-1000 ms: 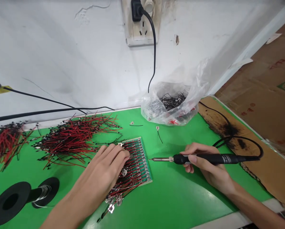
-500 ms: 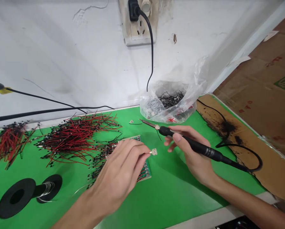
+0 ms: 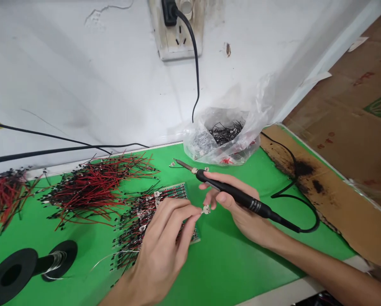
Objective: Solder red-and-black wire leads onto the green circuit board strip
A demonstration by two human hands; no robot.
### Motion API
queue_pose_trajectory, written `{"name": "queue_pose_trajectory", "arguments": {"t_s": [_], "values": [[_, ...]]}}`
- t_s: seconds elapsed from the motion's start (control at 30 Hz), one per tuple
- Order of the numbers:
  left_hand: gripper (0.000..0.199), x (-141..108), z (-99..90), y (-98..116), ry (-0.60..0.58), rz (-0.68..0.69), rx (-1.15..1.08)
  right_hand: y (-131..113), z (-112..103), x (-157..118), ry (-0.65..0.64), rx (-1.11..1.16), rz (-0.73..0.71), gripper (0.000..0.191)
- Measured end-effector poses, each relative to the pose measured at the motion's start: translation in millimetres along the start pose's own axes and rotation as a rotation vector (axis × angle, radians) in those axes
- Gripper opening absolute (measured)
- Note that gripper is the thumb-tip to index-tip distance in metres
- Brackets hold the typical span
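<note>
At the centre of the worktop [image 3: 231,272] | left hand [image 3: 161,244] had lifted off the board [image 3: 180,191], fingertips pinching a small terminal [image 3: 206,209] above it | right hand [image 3: 238,214] had closed around the soldering iron [image 3: 238,196], tip raised past the board's far edge

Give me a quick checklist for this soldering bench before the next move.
1. Soldering iron gripped in right hand: ok.
2. Metal terminal pinched in left hand: ok.
3. Iron's tip away from both hands: ok.
4. Tip hot and clean: cannot tell.
5. Cord away from scorched cardboard: not ok, it lies across it.
</note>
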State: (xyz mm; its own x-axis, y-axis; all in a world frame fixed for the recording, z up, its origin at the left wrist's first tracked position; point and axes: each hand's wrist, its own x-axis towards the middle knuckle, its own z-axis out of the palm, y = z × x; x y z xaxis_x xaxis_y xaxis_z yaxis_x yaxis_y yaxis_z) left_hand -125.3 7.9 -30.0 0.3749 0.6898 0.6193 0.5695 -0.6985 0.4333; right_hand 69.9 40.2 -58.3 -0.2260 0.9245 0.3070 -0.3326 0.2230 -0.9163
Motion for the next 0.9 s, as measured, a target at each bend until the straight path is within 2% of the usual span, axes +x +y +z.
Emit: {"name": "queue_pose_trajectory", "arguments": {"t_s": [0.13, 0.43, 0.53, 0.7, 0.9], "values": [[0.022, -1, -0.5, -1, 0.046, 0.000, 0.008, -2, 2, 1, -0.063, 0.083, 0.072, 0.032], [0.033, -2, 1.4, 0, 0.120, 0.028, -0.063, -8, 1, 3, -0.069, 0.018, 0.054, 0.018], [0.037, -2, 1.9, 1, 0.115, 0.039, -0.082, -11, -1, 3, -0.104, -0.060, 0.060, 0.016], [0.038, -2, 0.2, 1, 0.105, 0.042, -0.104, -10, -4, 2, -0.153, -0.101, 0.044, 0.025], [0.020, 0, -3.8, 2, 0.004, -0.049, -0.109, -8, -2, 2, -0.133, -0.080, 0.023, 0.034]]}}
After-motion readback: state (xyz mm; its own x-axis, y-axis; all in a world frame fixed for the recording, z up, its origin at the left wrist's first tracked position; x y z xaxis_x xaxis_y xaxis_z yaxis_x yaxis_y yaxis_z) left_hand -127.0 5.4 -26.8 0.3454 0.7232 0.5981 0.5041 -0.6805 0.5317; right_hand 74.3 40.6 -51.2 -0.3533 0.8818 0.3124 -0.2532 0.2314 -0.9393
